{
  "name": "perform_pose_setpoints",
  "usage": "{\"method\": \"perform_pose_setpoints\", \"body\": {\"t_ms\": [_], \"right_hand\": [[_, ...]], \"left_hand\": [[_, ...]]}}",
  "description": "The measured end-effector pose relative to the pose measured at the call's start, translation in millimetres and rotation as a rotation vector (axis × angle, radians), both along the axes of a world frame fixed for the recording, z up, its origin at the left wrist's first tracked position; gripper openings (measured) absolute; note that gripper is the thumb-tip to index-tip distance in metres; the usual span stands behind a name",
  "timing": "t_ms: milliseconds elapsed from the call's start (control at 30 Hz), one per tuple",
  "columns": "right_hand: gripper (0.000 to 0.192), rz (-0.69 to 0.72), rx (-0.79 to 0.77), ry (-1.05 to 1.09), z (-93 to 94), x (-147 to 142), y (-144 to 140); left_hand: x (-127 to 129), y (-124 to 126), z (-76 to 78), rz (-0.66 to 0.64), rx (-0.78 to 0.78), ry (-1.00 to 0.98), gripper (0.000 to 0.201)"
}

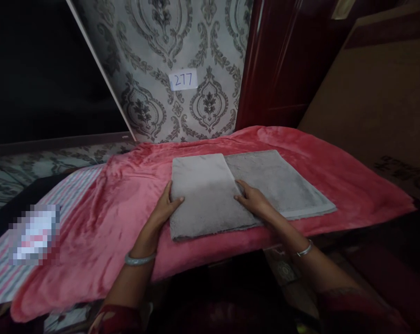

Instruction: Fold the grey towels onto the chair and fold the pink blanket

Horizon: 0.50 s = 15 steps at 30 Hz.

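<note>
Folding is partway: the grey towel [230, 188] lies near the front edge of the pink-blanketed surface [335, 157], its left half doubled over, left hand [166, 206] cupping the fold's left edge, right hand [253, 200] flat on it, gripping nothing; another fold likely follows.

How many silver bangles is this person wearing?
2. One silver bangle is on the left wrist, one on the right wrist. Sleeves further up could hide others.
</note>
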State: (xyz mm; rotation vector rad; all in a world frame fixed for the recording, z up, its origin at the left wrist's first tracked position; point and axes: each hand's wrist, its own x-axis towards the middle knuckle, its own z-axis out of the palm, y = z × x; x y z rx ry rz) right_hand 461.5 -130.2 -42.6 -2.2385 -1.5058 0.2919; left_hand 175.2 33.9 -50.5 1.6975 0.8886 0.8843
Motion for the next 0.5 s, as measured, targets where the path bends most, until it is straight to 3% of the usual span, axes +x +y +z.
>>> {"method": "perform_pose_setpoints", "body": {"t_ms": [100,200,300,500], "right_hand": [[0.058,0.067,0.054,-0.137,15.0,-6.6,0.8],[0.059,0.340,0.184,-0.208,29.1,-25.2,13.5],[0.063,0.612,0.170,-0.237,37.0,-51.4,37.3],[0.070,0.939,0.128,-0.249,23.2,-89.0,71.6]], "left_hand": [[-8.5,-7.4,3.2,0.002,-0.076,0.017,0.107],[-18.0,-18.6,6.8,0.048,-0.116,0.061,0.110],[-24.5,-36.4,9.4,0.014,-0.121,0.069,0.110],[-41.0,-72.9,3.6,0.051,-0.054,0.159,0.108]]}}
